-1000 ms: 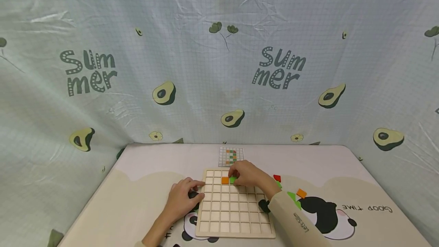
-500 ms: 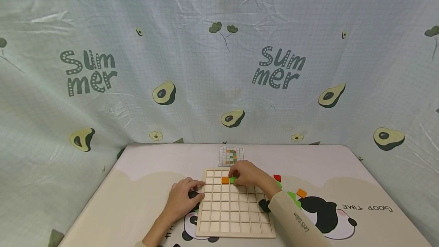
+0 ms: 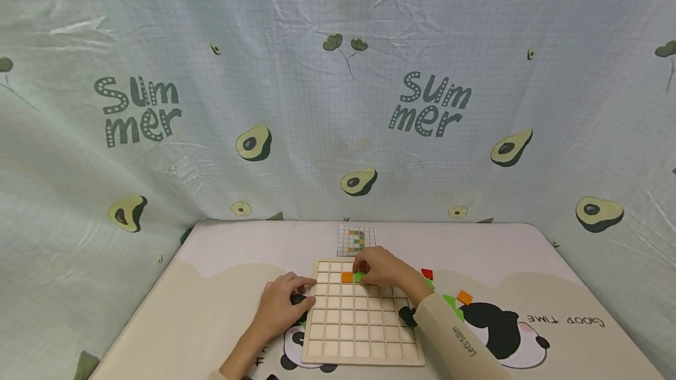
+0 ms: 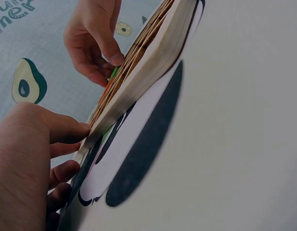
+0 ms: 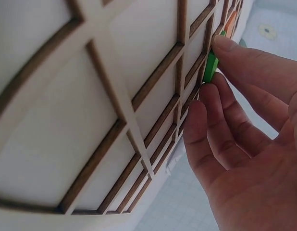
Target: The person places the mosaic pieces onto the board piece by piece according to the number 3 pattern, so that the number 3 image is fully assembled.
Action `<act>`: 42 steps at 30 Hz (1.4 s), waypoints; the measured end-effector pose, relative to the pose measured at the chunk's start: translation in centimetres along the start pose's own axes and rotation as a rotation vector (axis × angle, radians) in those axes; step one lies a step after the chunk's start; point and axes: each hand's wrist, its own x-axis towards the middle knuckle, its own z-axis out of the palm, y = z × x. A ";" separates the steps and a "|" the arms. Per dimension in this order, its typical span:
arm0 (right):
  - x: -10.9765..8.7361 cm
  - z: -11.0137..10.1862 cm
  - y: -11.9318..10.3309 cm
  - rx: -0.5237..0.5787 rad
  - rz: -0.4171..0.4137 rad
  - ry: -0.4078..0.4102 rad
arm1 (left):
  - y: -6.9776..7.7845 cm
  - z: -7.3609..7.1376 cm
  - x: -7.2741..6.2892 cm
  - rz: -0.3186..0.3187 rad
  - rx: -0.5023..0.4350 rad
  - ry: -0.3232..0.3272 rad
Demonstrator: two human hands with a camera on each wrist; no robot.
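A wooden grid board [image 3: 345, 333] lies on the table, with an orange square tile [image 3: 347, 277] set in a cell of its second row from the back. Just right of that tile, my right hand [image 3: 382, 267] pinches a green tile [image 5: 211, 63] between thumb and fingertips; the tile stands slightly tilted at its cell in the right wrist view. At the board's left edge, my left hand [image 3: 282, 301] rests with thumb and index finger touching the rim, spread apart. In the left wrist view its other fingers [image 4: 64, 173] bend loosely beside the board.
Behind the board lies a printed pattern card [image 3: 344, 240] with coloured squares. To the right, partly behind the right sleeve, are a red tile [image 3: 427, 274], an orange tile [image 3: 464, 297] and several green tiles [image 3: 449, 301]. A patterned curtain [image 3: 317, 133] hangs behind the table.
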 end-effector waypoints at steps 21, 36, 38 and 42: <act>-0.1 -0.1 0.0 0.033 0.010 0.017 | 0.0 0.0 0.1 0.002 0.001 0.000; -0.2 -0.5 -0.1 0.034 0.002 0.021 | 0.1 0.0 0.2 0.010 0.002 0.007; -0.2 -0.5 0.0 0.044 0.003 0.022 | 0.1 0.0 0.2 0.008 0.004 0.006; -0.2 -0.3 0.1 0.062 0.008 0.017 | 0.0 0.0 0.1 0.004 0.008 0.005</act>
